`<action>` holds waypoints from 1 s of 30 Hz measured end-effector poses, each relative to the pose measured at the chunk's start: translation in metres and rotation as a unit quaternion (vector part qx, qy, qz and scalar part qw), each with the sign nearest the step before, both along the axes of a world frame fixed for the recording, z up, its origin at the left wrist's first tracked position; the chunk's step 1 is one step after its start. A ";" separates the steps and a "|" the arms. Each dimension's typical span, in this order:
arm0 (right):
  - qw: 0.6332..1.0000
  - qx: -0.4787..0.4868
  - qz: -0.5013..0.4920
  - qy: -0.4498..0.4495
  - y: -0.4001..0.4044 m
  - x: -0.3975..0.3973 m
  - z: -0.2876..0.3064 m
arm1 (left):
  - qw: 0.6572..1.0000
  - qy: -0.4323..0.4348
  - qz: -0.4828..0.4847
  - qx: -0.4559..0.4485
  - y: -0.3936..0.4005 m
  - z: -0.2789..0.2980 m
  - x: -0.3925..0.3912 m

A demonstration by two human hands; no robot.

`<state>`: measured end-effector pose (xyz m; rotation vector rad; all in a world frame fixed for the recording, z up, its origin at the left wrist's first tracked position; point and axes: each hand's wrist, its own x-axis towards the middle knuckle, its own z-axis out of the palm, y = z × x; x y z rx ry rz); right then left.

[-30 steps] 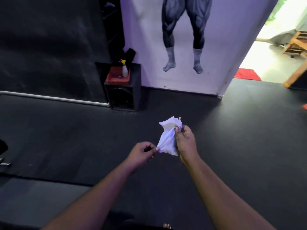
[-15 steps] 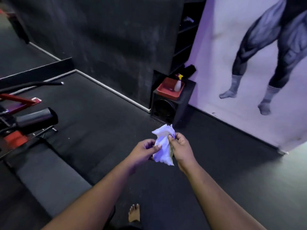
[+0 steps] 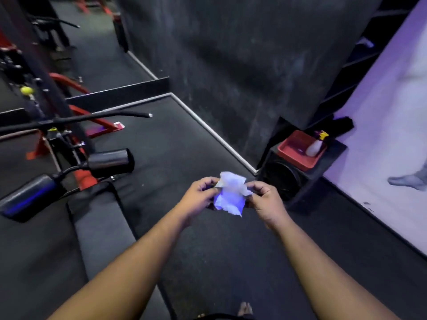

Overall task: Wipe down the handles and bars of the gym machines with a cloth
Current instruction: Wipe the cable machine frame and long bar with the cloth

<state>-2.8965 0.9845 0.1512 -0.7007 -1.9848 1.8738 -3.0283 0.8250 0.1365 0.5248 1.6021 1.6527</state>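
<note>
At centre, above the dark floor (image 3: 208,139): white cloth (image 3: 231,195), crumpled, held between both hands. Left hand (image 3: 198,197) on the cloth's left edge, grip narrow, fingers curled and pinching the fabric. Right hand (image 3: 265,199) on the right edge, same narrow pinch; cloth hanging slack below the two grips, clear of the floor. At left, well apart from the cloth: gym machine with red frame (image 3: 69,82), long black bar (image 3: 92,116) with a metal tip, two black roller pads (image 3: 111,161), a yellow knob (image 3: 26,90). Grey padded surface (image 3: 101,227) below the rollers, beside the left forearm. At right, near the right hand: black speaker box (image 3: 288,181) against the wall, carrying a red tray (image 3: 298,153) with a white spray bottle (image 3: 315,146), yellow-capped, leaning inside. Far right: pale poster (image 3: 381,135) showing a foot. Bottom edge: bare toes (image 3: 245,308).
</note>
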 end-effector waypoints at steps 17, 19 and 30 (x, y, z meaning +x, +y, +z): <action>0.928 0.234 0.268 0.113 0.097 -0.269 -0.033 | 0.953 -0.043 0.288 -0.081 0.039 -0.020 -0.174; 0.928 0.201 0.298 0.096 0.096 -0.299 -0.038 | 0.935 -0.025 0.343 -0.089 0.030 -0.024 -0.192; 0.892 0.151 0.427 -0.013 -0.015 -0.468 -0.052 | 0.912 0.111 0.370 -0.139 -0.046 -0.046 -0.325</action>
